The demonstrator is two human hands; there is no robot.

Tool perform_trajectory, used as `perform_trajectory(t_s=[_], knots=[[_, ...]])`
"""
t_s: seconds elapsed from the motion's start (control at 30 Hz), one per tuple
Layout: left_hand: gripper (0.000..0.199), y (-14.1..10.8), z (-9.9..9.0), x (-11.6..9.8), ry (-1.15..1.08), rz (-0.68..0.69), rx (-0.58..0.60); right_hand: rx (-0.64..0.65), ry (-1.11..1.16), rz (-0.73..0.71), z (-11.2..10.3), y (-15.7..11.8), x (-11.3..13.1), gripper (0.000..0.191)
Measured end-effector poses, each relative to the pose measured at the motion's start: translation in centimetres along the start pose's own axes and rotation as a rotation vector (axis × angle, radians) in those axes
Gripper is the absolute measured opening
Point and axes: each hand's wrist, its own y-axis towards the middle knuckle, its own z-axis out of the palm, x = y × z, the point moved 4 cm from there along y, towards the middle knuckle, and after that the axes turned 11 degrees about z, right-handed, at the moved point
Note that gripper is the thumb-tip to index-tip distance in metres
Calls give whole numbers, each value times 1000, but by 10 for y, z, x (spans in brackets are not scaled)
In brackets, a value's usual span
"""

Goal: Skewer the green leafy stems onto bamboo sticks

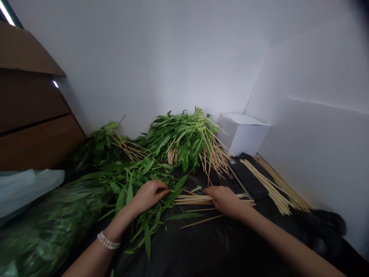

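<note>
My left hand [152,195] is closed in a pinch on a leafy green stem [178,191] that looks like water spinach, its long leaf pointing up to the right. Loose leafy greens [131,184] lie around and behind that hand. My right hand [224,199] rests over a small pile of bamboo skewers [191,199], fingers curled down at the pile's upper edge. Whether a skewer is gripped there is hidden by the fingers. A bit of cut stem [196,189] and a single skewer [201,222] lie close by on the black sheet [219,246].
Behind stands a heap of greens [184,132] with skewers in their stems, and a smaller such bunch [108,140] sits left. A white box [243,132], a black flat case [250,180] and more skewers [271,188] are right. A plastic bag of greens [54,227] lies front left.
</note>
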Motion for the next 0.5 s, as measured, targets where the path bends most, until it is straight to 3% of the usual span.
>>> perform_trajectory(t_s=[0.2,0.27,0.5], knots=[[26,0,-3,-1,-28,18,-8,-84,-4,186,-13,24,-8,22],[26,-1,-9,3,-87,9,-45,-127,-19,170,-13,35,-2,30],[28,-7,-36,23,-388,-181,-397,-226,-72,103,5,43,4,33]])
